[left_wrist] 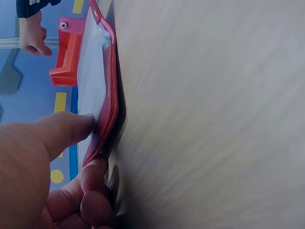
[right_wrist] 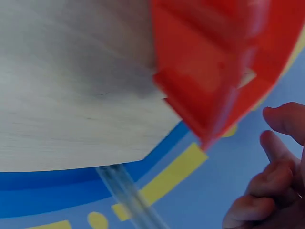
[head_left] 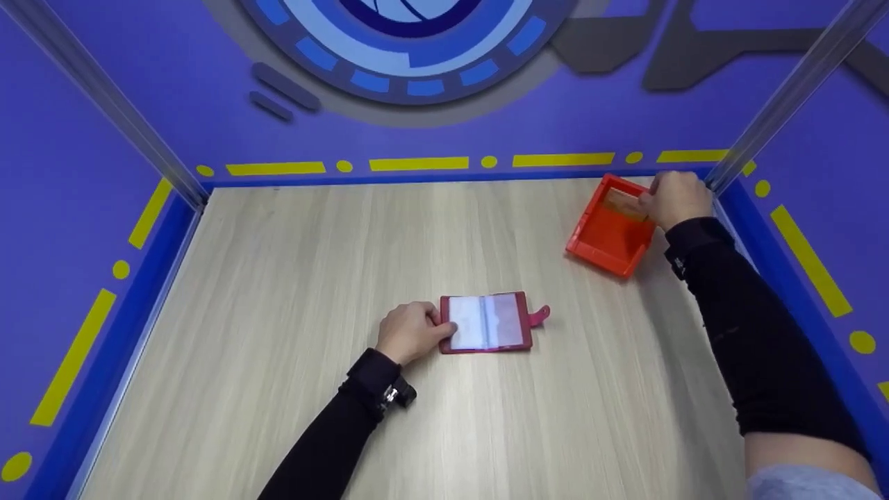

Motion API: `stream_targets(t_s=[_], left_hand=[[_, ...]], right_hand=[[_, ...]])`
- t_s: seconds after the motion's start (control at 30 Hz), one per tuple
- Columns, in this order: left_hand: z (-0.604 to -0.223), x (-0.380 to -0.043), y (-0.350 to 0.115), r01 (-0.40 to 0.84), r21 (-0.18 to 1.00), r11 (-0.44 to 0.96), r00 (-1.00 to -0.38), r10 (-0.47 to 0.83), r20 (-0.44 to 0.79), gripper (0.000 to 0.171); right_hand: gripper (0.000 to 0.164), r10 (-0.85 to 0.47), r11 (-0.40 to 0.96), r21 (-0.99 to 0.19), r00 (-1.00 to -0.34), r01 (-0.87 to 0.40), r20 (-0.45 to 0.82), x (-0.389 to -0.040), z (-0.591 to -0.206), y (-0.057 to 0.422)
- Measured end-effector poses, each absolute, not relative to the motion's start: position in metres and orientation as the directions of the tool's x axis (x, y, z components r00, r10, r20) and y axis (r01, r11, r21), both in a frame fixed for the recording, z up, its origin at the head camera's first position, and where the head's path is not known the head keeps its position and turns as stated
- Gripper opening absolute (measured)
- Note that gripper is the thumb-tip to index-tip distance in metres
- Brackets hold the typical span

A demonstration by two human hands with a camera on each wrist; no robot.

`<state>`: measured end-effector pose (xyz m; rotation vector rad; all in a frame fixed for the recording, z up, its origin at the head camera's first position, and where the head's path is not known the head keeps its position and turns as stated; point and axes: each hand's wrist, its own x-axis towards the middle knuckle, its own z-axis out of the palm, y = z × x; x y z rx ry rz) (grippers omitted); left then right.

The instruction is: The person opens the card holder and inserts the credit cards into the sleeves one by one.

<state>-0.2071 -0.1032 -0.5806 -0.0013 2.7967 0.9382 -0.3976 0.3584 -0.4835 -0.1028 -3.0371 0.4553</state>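
A small card holder (head_left: pixel 486 323) with a red cover, clear sleeves and a snap strap lies opened flat on the table. My left hand (head_left: pixel 411 330) pinches its left edge, the thumb on the sleeve and fingers beneath the cover, as the left wrist view shows. At the back right, an orange-red tray (head_left: pixel 583 229) has a thin card-like piece (head_left: pixel 624 202) at its far end. Over the tray's right side is my right hand (head_left: pixel 680 200). In the right wrist view its fingers (right_wrist: pixel 281 179) are loosely bent, with a gap before the thumb and nothing seen between them.
The wood-grain table (head_left: pixel 312 257) is bounded by blue-purple panels (head_left: pixel 444 142) at the back and both sides. A metal corner post (head_left: pixel 778 104) stands behind the right hand.
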Motion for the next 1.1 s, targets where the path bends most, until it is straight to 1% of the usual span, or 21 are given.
stream_targets(t_s=[0.1, 0.2, 0.4, 0.67, 0.93, 1.1], left_hand=[[-0.580, -0.207, -0.102, -0.061, 0.601, 0.797, -0.982, 0.059, -0.178, 0.035], [-0.580, -0.208, -0.103, -0.051, 0.606, 0.794, -0.984, 0.064, -0.167, 0.034], [-0.581, -0.207, -0.103, -0.056, 0.619, 0.784, -0.984, 0.062, -0.168, 0.033], [-0.582, -0.205, -0.104, -0.040, 0.622, 0.782, -0.987, 0.066, -0.147, 0.033], [-0.582, -0.205, -0.104, -0.042, 0.622, 0.782, -0.984, 0.075, -0.161, 0.034], [-0.582, -0.207, -0.105, -0.054, 0.616, 0.786, -0.984, 0.064, -0.167, 0.034]], right_hand=[[0.034, 0.083, 0.969, -0.242, -0.990, 0.054, 0.112, -0.402, -0.493, 0.364], [0.038, 0.112, 0.976, -0.200, -0.985, 0.085, 0.130, -0.406, -0.503, 0.366], [0.052, 0.198, 0.965, -0.186, -0.979, 0.187, 0.044, -0.414, -0.511, 0.366], [0.059, 0.219, 0.960, -0.174, -0.976, 0.219, -0.016, -0.422, -0.516, 0.367], [0.050, 0.242, 0.946, -0.209, -0.969, 0.247, -0.049, -0.419, -0.518, 0.371], [0.041, 0.214, 0.952, -0.225, -0.977, 0.208, 0.003, -0.420, -0.510, 0.368]])
